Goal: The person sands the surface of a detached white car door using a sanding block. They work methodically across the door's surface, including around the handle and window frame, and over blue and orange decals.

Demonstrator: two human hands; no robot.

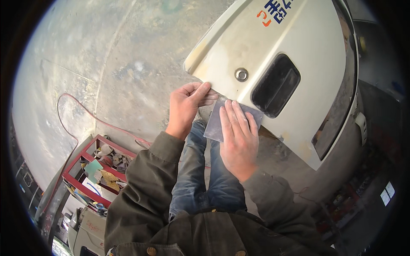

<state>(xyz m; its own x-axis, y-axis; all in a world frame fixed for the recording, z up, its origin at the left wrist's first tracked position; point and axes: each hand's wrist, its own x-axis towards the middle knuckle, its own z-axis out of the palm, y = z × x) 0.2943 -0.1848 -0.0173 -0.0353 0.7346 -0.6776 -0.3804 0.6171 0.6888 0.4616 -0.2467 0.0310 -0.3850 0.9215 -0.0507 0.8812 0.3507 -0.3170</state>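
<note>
A dark jacket (141, 187) and blue jeans (185, 183) are nearest. Ahead, the right hand (239, 136) lies flat, fingers nearly straight, on a grey sheet (212, 128) at the lower edge of a cream vehicle panel (224, 68), hiding part of the sheet. Just beside it, the left hand (184, 109) has thumb and fingers at the panel's edge; whether they are clamped on it, I cannot tell. Farther up the panel sit a black recessed handle (279, 87) and a round lock (241, 74). Leftward, the left sleeve partly blocks a red cart (117, 145) of scraps (109, 176). Beyond, a red hose (96, 118) winds over the stained floor (141, 47).
</note>
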